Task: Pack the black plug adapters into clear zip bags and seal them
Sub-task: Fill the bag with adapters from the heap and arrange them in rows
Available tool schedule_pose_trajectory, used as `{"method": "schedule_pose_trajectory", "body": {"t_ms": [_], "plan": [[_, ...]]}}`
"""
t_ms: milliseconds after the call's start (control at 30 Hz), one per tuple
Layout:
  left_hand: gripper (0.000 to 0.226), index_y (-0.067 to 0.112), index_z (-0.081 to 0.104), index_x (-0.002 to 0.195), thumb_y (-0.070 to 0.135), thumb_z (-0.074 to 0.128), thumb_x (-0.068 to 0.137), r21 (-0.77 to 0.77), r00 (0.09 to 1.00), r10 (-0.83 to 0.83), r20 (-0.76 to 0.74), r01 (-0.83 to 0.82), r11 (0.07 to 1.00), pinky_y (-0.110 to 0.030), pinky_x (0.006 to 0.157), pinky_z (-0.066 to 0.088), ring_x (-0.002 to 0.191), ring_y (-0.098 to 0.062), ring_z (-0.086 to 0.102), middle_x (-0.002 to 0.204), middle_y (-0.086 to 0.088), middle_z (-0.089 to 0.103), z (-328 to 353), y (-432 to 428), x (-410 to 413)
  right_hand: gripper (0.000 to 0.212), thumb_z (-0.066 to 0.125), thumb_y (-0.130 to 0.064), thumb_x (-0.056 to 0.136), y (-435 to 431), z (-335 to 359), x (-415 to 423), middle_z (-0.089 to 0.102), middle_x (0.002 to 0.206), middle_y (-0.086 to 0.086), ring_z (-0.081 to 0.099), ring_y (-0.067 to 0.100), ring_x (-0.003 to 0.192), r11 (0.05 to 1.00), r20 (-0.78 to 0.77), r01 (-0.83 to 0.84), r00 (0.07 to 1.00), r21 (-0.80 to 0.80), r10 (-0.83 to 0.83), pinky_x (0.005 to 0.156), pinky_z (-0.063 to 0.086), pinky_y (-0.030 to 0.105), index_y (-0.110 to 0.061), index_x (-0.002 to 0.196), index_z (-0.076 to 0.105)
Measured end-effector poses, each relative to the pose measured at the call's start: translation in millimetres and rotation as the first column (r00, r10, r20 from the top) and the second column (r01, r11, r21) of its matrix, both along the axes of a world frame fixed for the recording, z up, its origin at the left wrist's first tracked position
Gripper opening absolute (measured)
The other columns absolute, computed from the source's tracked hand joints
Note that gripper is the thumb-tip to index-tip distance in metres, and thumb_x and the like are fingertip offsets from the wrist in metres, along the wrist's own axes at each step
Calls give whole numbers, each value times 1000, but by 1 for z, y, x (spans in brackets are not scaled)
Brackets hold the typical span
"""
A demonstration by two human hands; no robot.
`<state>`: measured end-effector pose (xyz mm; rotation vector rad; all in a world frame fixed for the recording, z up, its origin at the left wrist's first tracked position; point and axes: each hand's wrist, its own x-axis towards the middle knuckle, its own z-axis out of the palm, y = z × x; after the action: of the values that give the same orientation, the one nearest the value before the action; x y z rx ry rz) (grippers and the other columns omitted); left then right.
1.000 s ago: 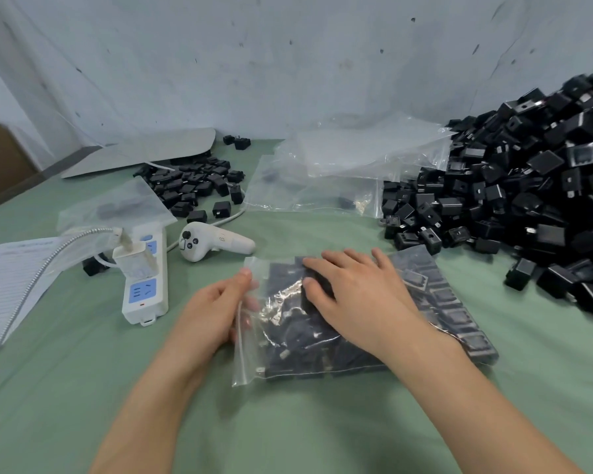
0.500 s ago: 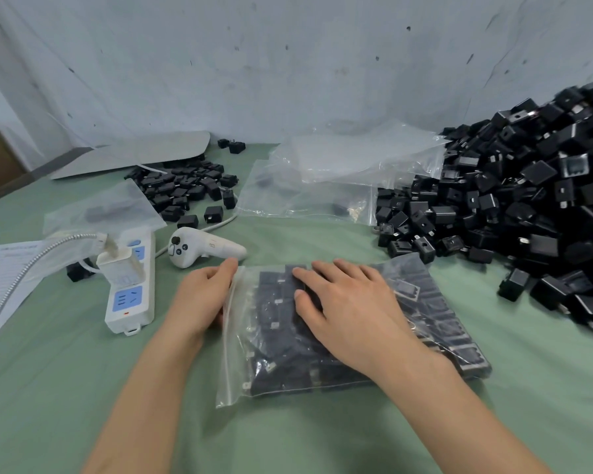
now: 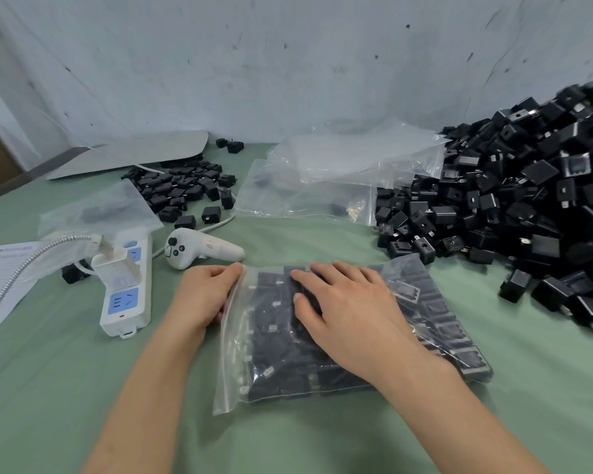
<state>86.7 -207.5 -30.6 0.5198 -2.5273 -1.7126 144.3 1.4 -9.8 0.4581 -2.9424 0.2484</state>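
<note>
Plug adapters, black and packed in rows, fill a clear zip bag that lies flat near the front middle of the green tabletop. The right hand lies open and flat on top, I think to push the air out and stop the bag sliding. The left hand is curled at the bag's zip edge and seems to pinch the strip at its far corner, ready to press it closed. A big pile of loose adapters waits along the right edge, with empty bags beside it.
</note>
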Motion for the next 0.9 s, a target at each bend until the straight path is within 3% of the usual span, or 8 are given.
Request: {"method": "schedule_pose_trajectory", "body": {"t_ms": [100,300,500,733,833,900], "plan": [[42,0,73,84,39,62,95,-15,1000,-17,2,17,1000,-20,42,41,52,-18,53,64,-9,62,0,-1,-1,50,24,-50,103,0,0,0,48,149,-11,40,22,138,1000,-3,1,1000,4,-1,112,26,38,-37,149,39],[38,11,66,70,39,64,94,-34,1000,-21,12,22,999,-16,35,32,34,-8,37,44,3,45,-1,0,-3,50,24,-50,103,0,0,-1,48,149,-10,40,22,139,1000,-1,-2,1000,1,2,112,26,39,-37,149,39],[50,-11,67,91,39,62,95,-24,999,-28,19,28,999,-26,52,37,57,-21,48,67,-11,58,1,2,-4,49,25,-49,103,-1,1,0,50,147,-9,42,23,136,1000,-8,-3,1000,-1,3,110,27,39,-36,148,42],[39,-6,69,97,32,64,92,16,1000,0,21,0,1000,-32,66,43,69,-22,53,76,-12,64,3,5,-4,49,26,-49,103,0,0,0,50,147,-8,43,24,136,1000,-6,-6,1000,-12,6,111,29,40,-36,148,42],[40,-8,67,90,31,64,91,16,1000,-11,6,11,1000,-32,63,42,67,-21,53,75,-14,62,3,4,-3,49,27,-48,103,0,-1,-1,51,146,-8,44,24,134,1000,-16,-5,1000,-9,5,110,30,40,-35,147,43],[34,2,65,79,33,62,92,-13,999,-50,22,50,999,-24,53,41,58,-19,50,72,-14,57,4,1,-2,50,26,-49,103,0,-2,-1,51,145,-8,44,24,134,1000,-15,-6,1000,-7,6,110,30,40,-35,147,43]]}}
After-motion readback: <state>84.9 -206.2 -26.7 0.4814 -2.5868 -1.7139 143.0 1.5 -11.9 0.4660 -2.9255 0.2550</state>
